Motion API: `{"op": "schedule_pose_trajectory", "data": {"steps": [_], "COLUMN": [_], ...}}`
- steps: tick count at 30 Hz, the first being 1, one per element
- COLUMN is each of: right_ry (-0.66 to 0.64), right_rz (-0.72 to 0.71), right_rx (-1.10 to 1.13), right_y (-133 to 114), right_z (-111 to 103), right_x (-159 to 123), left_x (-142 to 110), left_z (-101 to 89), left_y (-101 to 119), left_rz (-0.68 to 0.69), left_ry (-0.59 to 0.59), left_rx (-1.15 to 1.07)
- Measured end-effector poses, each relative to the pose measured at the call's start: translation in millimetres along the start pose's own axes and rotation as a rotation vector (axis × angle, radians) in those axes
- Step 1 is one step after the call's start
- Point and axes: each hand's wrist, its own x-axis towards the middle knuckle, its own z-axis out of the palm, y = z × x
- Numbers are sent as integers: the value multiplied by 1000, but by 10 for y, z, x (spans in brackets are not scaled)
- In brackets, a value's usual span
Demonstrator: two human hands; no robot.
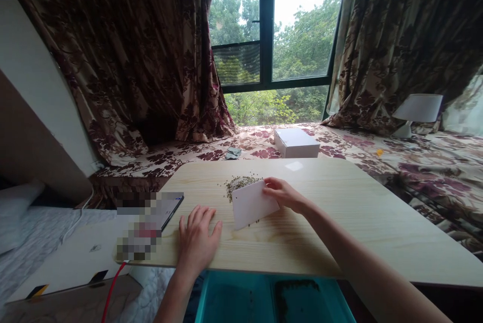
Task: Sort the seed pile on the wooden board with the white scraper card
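My right hand (284, 194) grips a white card (253, 205) by its right edge, with the card tilted on the wooden table (320, 232). Behind the card's upper edge lies a pile of small dark grains (241, 182), with loose ones scattered about it. A few grains show along the card's lower edge. The card hides part of the pile. My left hand (199, 237) rests flat on the table to the left of the card, its fingers spread and nothing in it.
A tablet-like device (172, 212), partly pixelated, lies at the table's left, with a red cable (111, 290) near it. Below the front edge stands a turquoise divided bin (234, 295) with dark bits inside. A white box (297, 143) and a lamp (418, 109) are on the window ledge.
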Motion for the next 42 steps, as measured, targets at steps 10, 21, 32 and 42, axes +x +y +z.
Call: {"op": "schedule_pose_trajectory", "data": {"steps": [10, 21, 32, 42], "right_ry": [-322, -171, 29, 402], "right_rz": [137, 123, 137, -57], "right_rx": [15, -6, -2, 85], "right_y": [-181, -235, -89, -112], "right_z": [-248, -420, -499, -423], "right_x": [-298, -986, -1370, -506], "left_x": [0, 6, 4, 11], "left_z": [-12, 8, 8, 8], "left_y": [-2, -4, -2, -1], "left_rz": [-1, -14, -15, -23], "left_ry": [-27, -15, -17, -26], "left_rx": [-14, -15, -17, -10]}}
